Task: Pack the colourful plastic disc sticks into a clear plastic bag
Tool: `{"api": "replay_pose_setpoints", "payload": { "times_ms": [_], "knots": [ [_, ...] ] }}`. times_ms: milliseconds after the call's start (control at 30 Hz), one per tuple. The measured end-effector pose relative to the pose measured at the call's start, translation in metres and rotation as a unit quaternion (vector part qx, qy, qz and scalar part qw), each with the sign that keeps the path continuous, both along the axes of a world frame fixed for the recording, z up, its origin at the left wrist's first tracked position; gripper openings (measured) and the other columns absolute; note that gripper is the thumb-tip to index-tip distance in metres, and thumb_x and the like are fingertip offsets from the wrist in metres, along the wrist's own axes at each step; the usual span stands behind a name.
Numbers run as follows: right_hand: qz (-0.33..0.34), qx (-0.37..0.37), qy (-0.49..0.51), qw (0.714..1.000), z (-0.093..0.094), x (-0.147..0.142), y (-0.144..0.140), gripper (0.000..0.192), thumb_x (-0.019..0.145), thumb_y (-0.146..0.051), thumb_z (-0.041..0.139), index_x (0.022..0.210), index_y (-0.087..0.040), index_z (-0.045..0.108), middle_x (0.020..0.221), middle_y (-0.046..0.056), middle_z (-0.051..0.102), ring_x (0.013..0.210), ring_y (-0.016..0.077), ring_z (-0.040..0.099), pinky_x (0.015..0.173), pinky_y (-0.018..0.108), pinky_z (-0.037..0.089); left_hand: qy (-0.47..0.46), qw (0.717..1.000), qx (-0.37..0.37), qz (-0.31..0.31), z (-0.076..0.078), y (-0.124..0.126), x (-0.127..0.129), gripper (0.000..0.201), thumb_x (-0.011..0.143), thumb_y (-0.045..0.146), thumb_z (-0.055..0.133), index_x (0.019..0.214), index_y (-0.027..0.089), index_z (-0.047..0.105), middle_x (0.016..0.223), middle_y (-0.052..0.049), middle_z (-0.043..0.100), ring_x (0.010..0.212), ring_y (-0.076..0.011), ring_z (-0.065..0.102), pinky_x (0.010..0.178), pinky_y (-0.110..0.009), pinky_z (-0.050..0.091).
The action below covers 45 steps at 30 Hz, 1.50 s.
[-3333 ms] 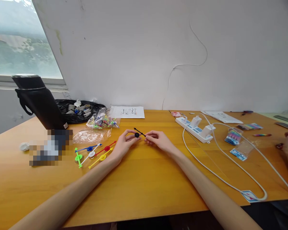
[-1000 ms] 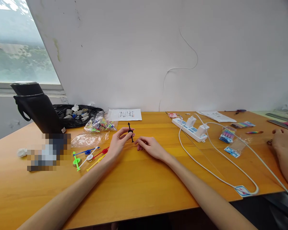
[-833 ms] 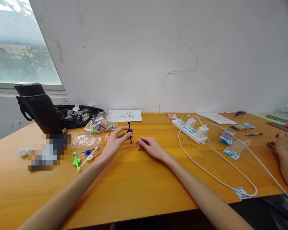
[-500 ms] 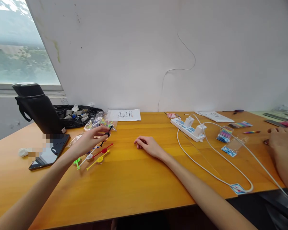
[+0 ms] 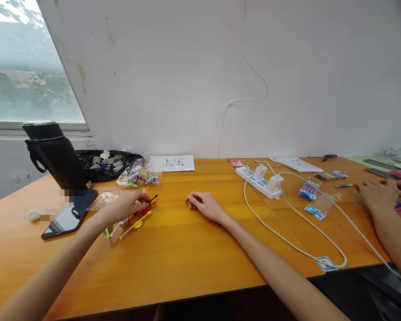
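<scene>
My left hand (image 5: pixel 129 206) is closed, its fingertips pinching a black arrow spinner (image 5: pixel 153 199) low over the other spinners. Most of the black piece is hidden behind the fingers. A yellow arrow spinner (image 5: pixel 136 224) lies just in front of the hand. Parts of a red spinner (image 5: pixel 150 207), a white one (image 5: pixel 115 228) and a green one (image 5: pixel 108 233) show beneath and beside the hand. My right hand (image 5: pixel 203 205) rests on the table with its fingers curled in, and nothing shows in it.
Behind my left hand lie a clear bag of coloured pieces (image 5: pixel 138 174) and a flat plastic wrapper (image 5: pixel 110 197). A phone (image 5: pixel 70 216) and black flask (image 5: pixel 55 156) stand left. Right are a power strip (image 5: pixel 259 183), white cables (image 5: pixel 277 236) and another person's hand (image 5: pixel 377 195).
My left hand has lowered the black spinner toward the other spinners, now covering more of them. My right hand stays put. The other person's hand at far right has shifted left.
</scene>
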State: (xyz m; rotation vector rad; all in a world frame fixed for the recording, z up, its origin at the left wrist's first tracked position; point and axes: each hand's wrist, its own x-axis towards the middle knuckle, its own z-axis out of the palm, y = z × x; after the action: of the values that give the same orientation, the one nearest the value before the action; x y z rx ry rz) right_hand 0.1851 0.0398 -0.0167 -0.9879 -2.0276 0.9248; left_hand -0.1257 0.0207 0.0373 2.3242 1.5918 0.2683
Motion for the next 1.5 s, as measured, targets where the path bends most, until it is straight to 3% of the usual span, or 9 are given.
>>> {"api": "replay_pose_setpoints", "payload": {
  "times_ms": [133, 267, 333, 400, 533, 633, 833, 1033, 1500],
  "knots": [
    [0.008, -0.004, 0.003, 1.0, -0.001, 0.001, 0.002, 0.031, 0.098, -0.041, 0.044, 0.094, -0.019, 0.067, 0.078, 0.002, 0.068, 0.075, 0.0149, 0.063, 0.074, 0.025, 0.047, 0.01, 0.998, 0.058, 0.005, 0.017, -0.001, 0.006, 0.041, 0.089, 0.051, 0.044, 0.101, 0.023, 0.071, 0.105, -0.008, 0.073, 0.093, -0.0265, 0.067, 0.079, -0.033, 0.047],
    [-0.058, 0.053, -0.011, 0.997, -0.001, 0.006, 0.01, 0.026, 0.096, -0.034, 0.046, 0.094, -0.02, 0.069, 0.09, 0.003, 0.071, 0.082, 0.0155, 0.063, 0.078, 0.026, 0.045, -0.05, 0.992, 0.119, -0.004, 0.027, 0.0, 0.048, 0.035, 0.093, 0.045, 0.042, 0.101, 0.02, 0.065, 0.104, -0.008, 0.072, 0.092, -0.024, 0.066, 0.08, -0.032, 0.046],
    [-0.126, 0.093, -0.027, 0.987, -0.001, 0.012, 0.017, 0.024, 0.093, -0.027, 0.047, 0.094, -0.02, 0.07, 0.097, 0.004, 0.071, 0.083, 0.0156, 0.061, 0.077, 0.026, 0.043, -0.08, 0.991, 0.109, -0.012, 0.015, 0.002, 0.079, 0.029, 0.093, 0.04, 0.042, 0.096, 0.019, 0.062, 0.097, -0.007, 0.072, 0.085, -0.022, 0.066, 0.072, -0.03, 0.046],
    [-0.177, 0.11, -0.053, 0.976, -0.002, 0.021, 0.023, 0.027, 0.091, -0.022, 0.045, 0.093, -0.021, 0.071, 0.09, 0.003, 0.071, 0.074, 0.0152, 0.059, 0.072, 0.026, 0.041, -0.068, 0.992, 0.095, -0.042, -0.006, 0.004, 0.108, 0.021, 0.093, 0.033, 0.043, 0.088, 0.02, 0.06, 0.089, -0.006, 0.071, 0.078, -0.0202, 0.065, 0.067, -0.028, 0.044],
    [-0.185, 0.117, -0.116, 0.969, -0.001, 0.039, 0.027, 0.031, 0.089, -0.02, 0.042, 0.087, -0.023, 0.073, 0.069, 0.0, 0.067, 0.059, 0.0146, 0.052, 0.062, 0.025, 0.035, -0.021, 0.984, 0.166, -0.062, -0.042, 0.004, 0.137, 0.018, 0.093, 0.026, 0.042, 0.082, 0.021, 0.056, 0.089, -0.007, 0.068, 0.081, -0.0212, 0.064, 0.067, -0.029, 0.041],
    [-0.165, 0.125, -0.139, 0.969, -0.001, 0.043, 0.026, 0.029, 0.088, -0.019, 0.045, 0.085, -0.024, 0.073, 0.075, 0.0, 0.07, 0.066, 0.0151, 0.058, 0.066, 0.025, 0.037, -0.037, 0.979, 0.184, -0.079, -0.049, 0.003, 0.132, 0.015, 0.092, 0.026, 0.043, 0.083, 0.022, 0.055, 0.089, -0.005, 0.066, 0.082, -0.0205, 0.063, 0.067, -0.028, 0.04],
    [-0.147, 0.133, -0.171, 0.965, -0.003, 0.036, 0.02, 0.026, 0.09, -0.02, 0.046, 0.088, -0.025, 0.072, 0.082, -0.001, 0.072, 0.073, 0.0163, 0.062, 0.067, 0.025, 0.039, -0.093, 0.983, 0.14, -0.077, -0.047, 0.007, 0.121, 0.014, 0.091, 0.028, 0.045, 0.08, 0.022, 0.053, 0.081, -0.001, 0.062, 0.073, -0.0173, 0.058, 0.064, -0.026, 0.039],
    [-0.151, 0.139, -0.173, 0.963, -0.001, 0.036, 0.017, 0.026, 0.09, -0.02, 0.047, 0.09, -0.025, 0.072, 0.084, 0.0, 0.074, 0.077, 0.0169, 0.064, 0.074, 0.026, 0.042, -0.107, 0.981, 0.141, -0.084, -0.047, 0.008, 0.122, 0.015, 0.091, 0.029, 0.045, 0.079, 0.022, 0.051, 0.08, -0.001, 0.061, 0.071, -0.0164, 0.056, 0.064, -0.025, 0.037],
    [-0.153, 0.135, -0.171, 0.964, -0.002, 0.036, 0.017, 0.026, 0.091, -0.021, 0.047, 0.089, -0.024, 0.073, 0.084, 0.001, 0.073, 0.072, 0.0162, 0.062, 0.066, 0.025, 0.038, -0.148, 0.976, 0.116, -0.106, -0.042, 0.005, 0.119, 0.013, 0.088, 0.023, 0.044, 0.076, 0.022, 0.05, 0.078, -0.003, 0.059, 0.069, -0.0172, 0.054, 0.064, -0.028, 0.039]
  ]
}}
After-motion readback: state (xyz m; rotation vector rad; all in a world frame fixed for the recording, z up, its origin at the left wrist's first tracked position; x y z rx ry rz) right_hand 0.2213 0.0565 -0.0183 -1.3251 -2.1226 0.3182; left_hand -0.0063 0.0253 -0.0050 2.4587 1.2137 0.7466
